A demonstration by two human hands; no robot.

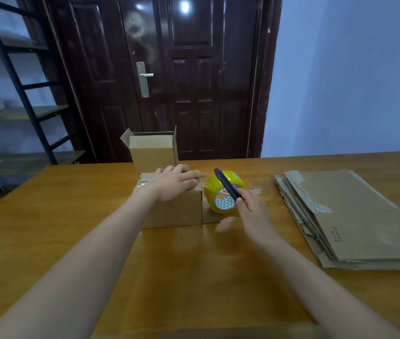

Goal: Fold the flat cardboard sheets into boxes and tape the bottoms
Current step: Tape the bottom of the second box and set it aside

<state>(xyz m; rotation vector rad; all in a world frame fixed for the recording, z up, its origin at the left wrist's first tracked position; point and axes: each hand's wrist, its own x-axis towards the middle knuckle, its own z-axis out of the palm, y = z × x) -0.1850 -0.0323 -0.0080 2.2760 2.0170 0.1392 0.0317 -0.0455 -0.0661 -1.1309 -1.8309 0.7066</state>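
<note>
Two cardboard boxes stand near the middle of the wooden worktop (71, 241). The nearer box (173, 209) lies directly under the left hand (174, 183), whose fingers (191, 176) lie straight and close together, pressed flat on the box's top face and pointing toward its right edge. Clear tape shows on that top face, beside the wrist and again at the right edge by the fingertips. Just right of this box, touching or nearly touching its side, stands a yellow tape roll (221, 192) on its edge, with a patterned inner core facing the camera. A strip of clear tape seems to run from the roll to the box edge, though it is hard to make out.

The right hand (249, 206) is in front of the roll, its fingers curled round the lower end of a dark utility knife (227, 184) that slants up and left across the roll. Whether a blade is out cannot be told, and the fingertips are hidden behind the hand.

The second box (153, 152) stands behind the first, top flaps open. A stack of flat cardboard sheets (355, 221) lies well apart at the right, cut off by the frame edge.
</note>
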